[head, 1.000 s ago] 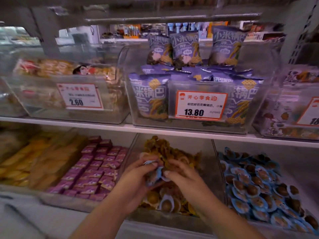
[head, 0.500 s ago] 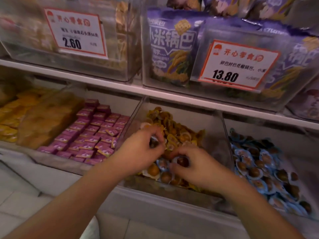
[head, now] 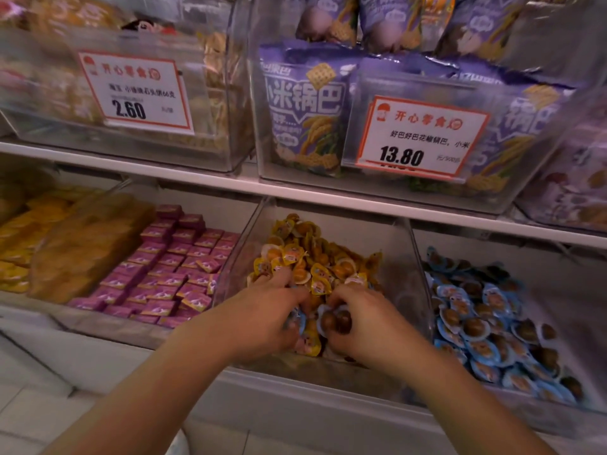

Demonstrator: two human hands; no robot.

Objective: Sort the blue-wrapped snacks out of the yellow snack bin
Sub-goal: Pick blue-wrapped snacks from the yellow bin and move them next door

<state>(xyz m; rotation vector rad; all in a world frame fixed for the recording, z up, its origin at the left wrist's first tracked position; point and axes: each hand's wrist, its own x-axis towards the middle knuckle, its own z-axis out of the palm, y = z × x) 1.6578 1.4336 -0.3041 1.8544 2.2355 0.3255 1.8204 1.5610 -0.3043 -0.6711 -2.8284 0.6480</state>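
Blue-wrapped snacks (head: 323, 318): a few mixed into front of yellow snack bin (head: 399, 254), w/ brown centres showing; sit between the two hands, on top of yellow packs.
Yellow packs (head: 312, 261): fill rest of that bin, heaped toward the back.
L hand (head: 259, 315): down in the bin front, fingers curled into the pile; blue wrapper edge shows at its fingertips, so prob. pinching one, can't tell how many.
R hand (head: 364, 318): fingers curled round a blue pack w/ two brown lumps, gripping it.
Blue bin (head: 486, 326): next bin to the right, full of same blue packs; likely drop spot, approx. just beside R hand.
Step in hand: picking blues from the front of the heap.
Do it well: pinch wrapper edges, not the lumps; lift straight up so yellow packs don't ride along; check grip for stray yellows before moving right.
Risk: wrappers slick, pile loose; digging deep may bury other blues.
Progress: judged partway; more blues may be hidden under hands.
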